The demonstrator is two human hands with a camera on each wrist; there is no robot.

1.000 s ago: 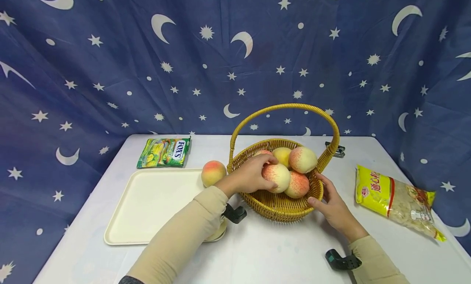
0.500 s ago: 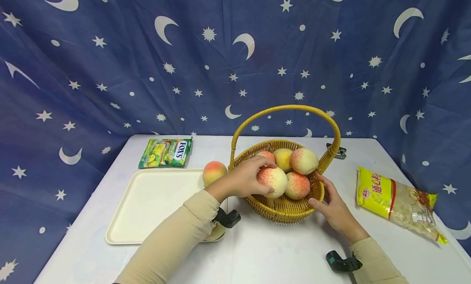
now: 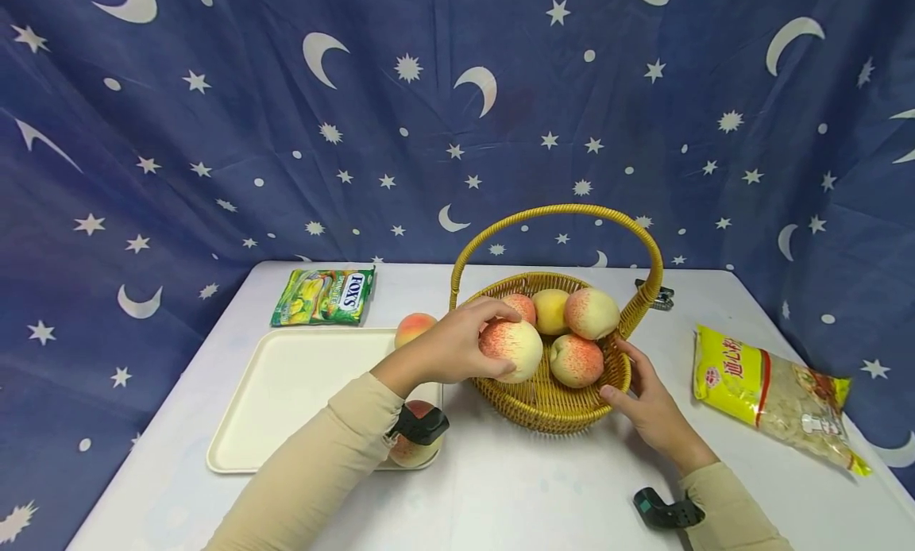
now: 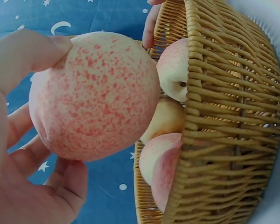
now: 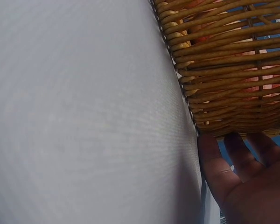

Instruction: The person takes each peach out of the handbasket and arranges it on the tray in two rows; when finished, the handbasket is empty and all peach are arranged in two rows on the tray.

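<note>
My left hand (image 3: 457,344) holds a pale peach with red speckles (image 3: 516,351) above the left side of the wicker basket (image 3: 550,418). In the left wrist view, the thumb and fingertips curve around this peach (image 4: 98,98). Several more peaches lie inside the basket, among them a red-tinted one (image 3: 576,360), a pale one (image 3: 592,313) and a yellow one (image 3: 551,311). My right hand (image 3: 654,412) grips the basket's right side, thumb at the near rim and fingers farther back. The right wrist view shows fingertips (image 5: 214,154) against the woven wall.
A cream tray (image 3: 300,400) lies left of the basket. One peach (image 3: 412,448) sits at its near right corner, another peach (image 3: 415,326) by its far right corner. Behind it is a green candy bag (image 3: 322,297). A yellow pasta bag (image 3: 772,396) and a black metal clip (image 3: 663,298) lie to the right.
The left hand has lifted the speckled peach away from the others and carried it left, toward the basket's left rim. The right hand has stayed at the basket's side.
</note>
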